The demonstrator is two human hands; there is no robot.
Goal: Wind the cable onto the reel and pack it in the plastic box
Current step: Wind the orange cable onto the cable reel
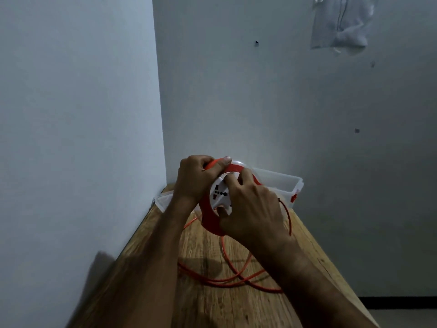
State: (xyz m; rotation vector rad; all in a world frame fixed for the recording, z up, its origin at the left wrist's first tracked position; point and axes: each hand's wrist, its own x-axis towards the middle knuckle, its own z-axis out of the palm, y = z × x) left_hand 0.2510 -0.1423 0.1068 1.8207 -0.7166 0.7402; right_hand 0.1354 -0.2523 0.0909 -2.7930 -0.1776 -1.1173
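Observation:
An orange cable reel (209, 215) with a white socket face (218, 192) is held up above the wooden table. My left hand (196, 178) grips the reel's orange handle at the top. My right hand (250, 207) is closed on the white hub, fingers curled over its edge. Loose orange cable (227, 278) hangs from the reel and lies in loops on the table below. A clear plastic box (283, 183) with an orange latch stands behind the reel, partly hidden by my hands.
The wooden table (208, 306) is narrow and runs into a corner between two pale walls. Its right edge drops off to the floor. A clear lid (163, 202) lies at the left, behind my left forearm.

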